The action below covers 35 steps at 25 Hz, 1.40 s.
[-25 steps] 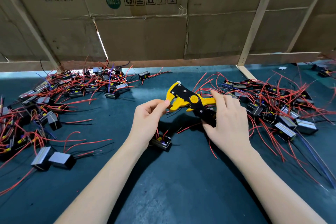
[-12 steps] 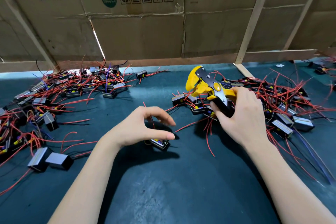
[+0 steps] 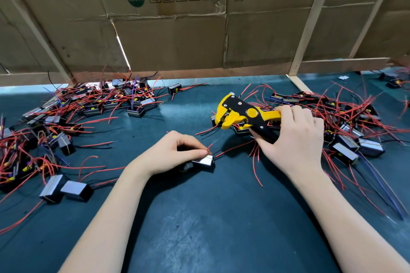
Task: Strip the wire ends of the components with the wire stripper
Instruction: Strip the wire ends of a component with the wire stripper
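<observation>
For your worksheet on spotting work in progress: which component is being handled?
The component lying alone mid-table; only it is pinched by the left hand.

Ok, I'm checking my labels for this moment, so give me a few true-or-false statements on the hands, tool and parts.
1. The right hand grips the yellow wire stripper. True.
2. The left hand rests flat and empty on the green mat. False: its fingers pinch a red wire at a small component.
3. A red wire sits in the stripper's head. False: none does.
4. Piles of red-wired components lie on both sides. True.
</observation>
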Each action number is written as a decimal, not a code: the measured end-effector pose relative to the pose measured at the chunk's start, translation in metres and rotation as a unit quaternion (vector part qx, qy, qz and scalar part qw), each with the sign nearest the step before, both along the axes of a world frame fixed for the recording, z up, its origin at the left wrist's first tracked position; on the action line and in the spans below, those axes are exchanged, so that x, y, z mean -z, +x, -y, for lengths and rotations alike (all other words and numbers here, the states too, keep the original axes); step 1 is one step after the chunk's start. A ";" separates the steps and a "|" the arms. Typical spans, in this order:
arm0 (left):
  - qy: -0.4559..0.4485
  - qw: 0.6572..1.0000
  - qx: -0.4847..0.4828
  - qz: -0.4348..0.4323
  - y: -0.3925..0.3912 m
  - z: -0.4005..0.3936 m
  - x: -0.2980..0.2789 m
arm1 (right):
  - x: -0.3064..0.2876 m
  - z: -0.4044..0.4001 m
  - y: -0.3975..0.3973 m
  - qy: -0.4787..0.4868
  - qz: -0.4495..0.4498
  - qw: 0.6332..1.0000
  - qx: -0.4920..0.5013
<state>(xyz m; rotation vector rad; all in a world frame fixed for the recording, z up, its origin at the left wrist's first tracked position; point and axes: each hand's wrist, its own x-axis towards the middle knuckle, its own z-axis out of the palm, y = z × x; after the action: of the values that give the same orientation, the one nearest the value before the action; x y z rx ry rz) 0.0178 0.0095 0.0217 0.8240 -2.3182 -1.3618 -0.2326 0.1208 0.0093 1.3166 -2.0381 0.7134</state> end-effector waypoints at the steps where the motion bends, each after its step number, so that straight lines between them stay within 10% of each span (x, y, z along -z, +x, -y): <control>1: 0.002 1.000 0.003 -0.001 0.000 0.000 0.001 | 0.001 0.000 0.001 0.012 -0.015 1.000 0.005; 20: 0.005 0.995 -0.097 -0.022 -0.014 -0.002 0.011 | 0.007 0.006 0.016 0.078 -0.019 0.996 -0.038; 35: -0.196 0.948 -0.250 0.030 -0.010 -0.001 0.006 | 0.010 0.006 0.003 0.014 0.031 0.999 0.009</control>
<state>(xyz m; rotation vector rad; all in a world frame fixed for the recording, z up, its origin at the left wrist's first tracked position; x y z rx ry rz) 0.0077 0.0108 0.0153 1.2154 -2.1072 -0.6436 -0.2296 0.1150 -0.0010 1.3042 -2.1131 0.7291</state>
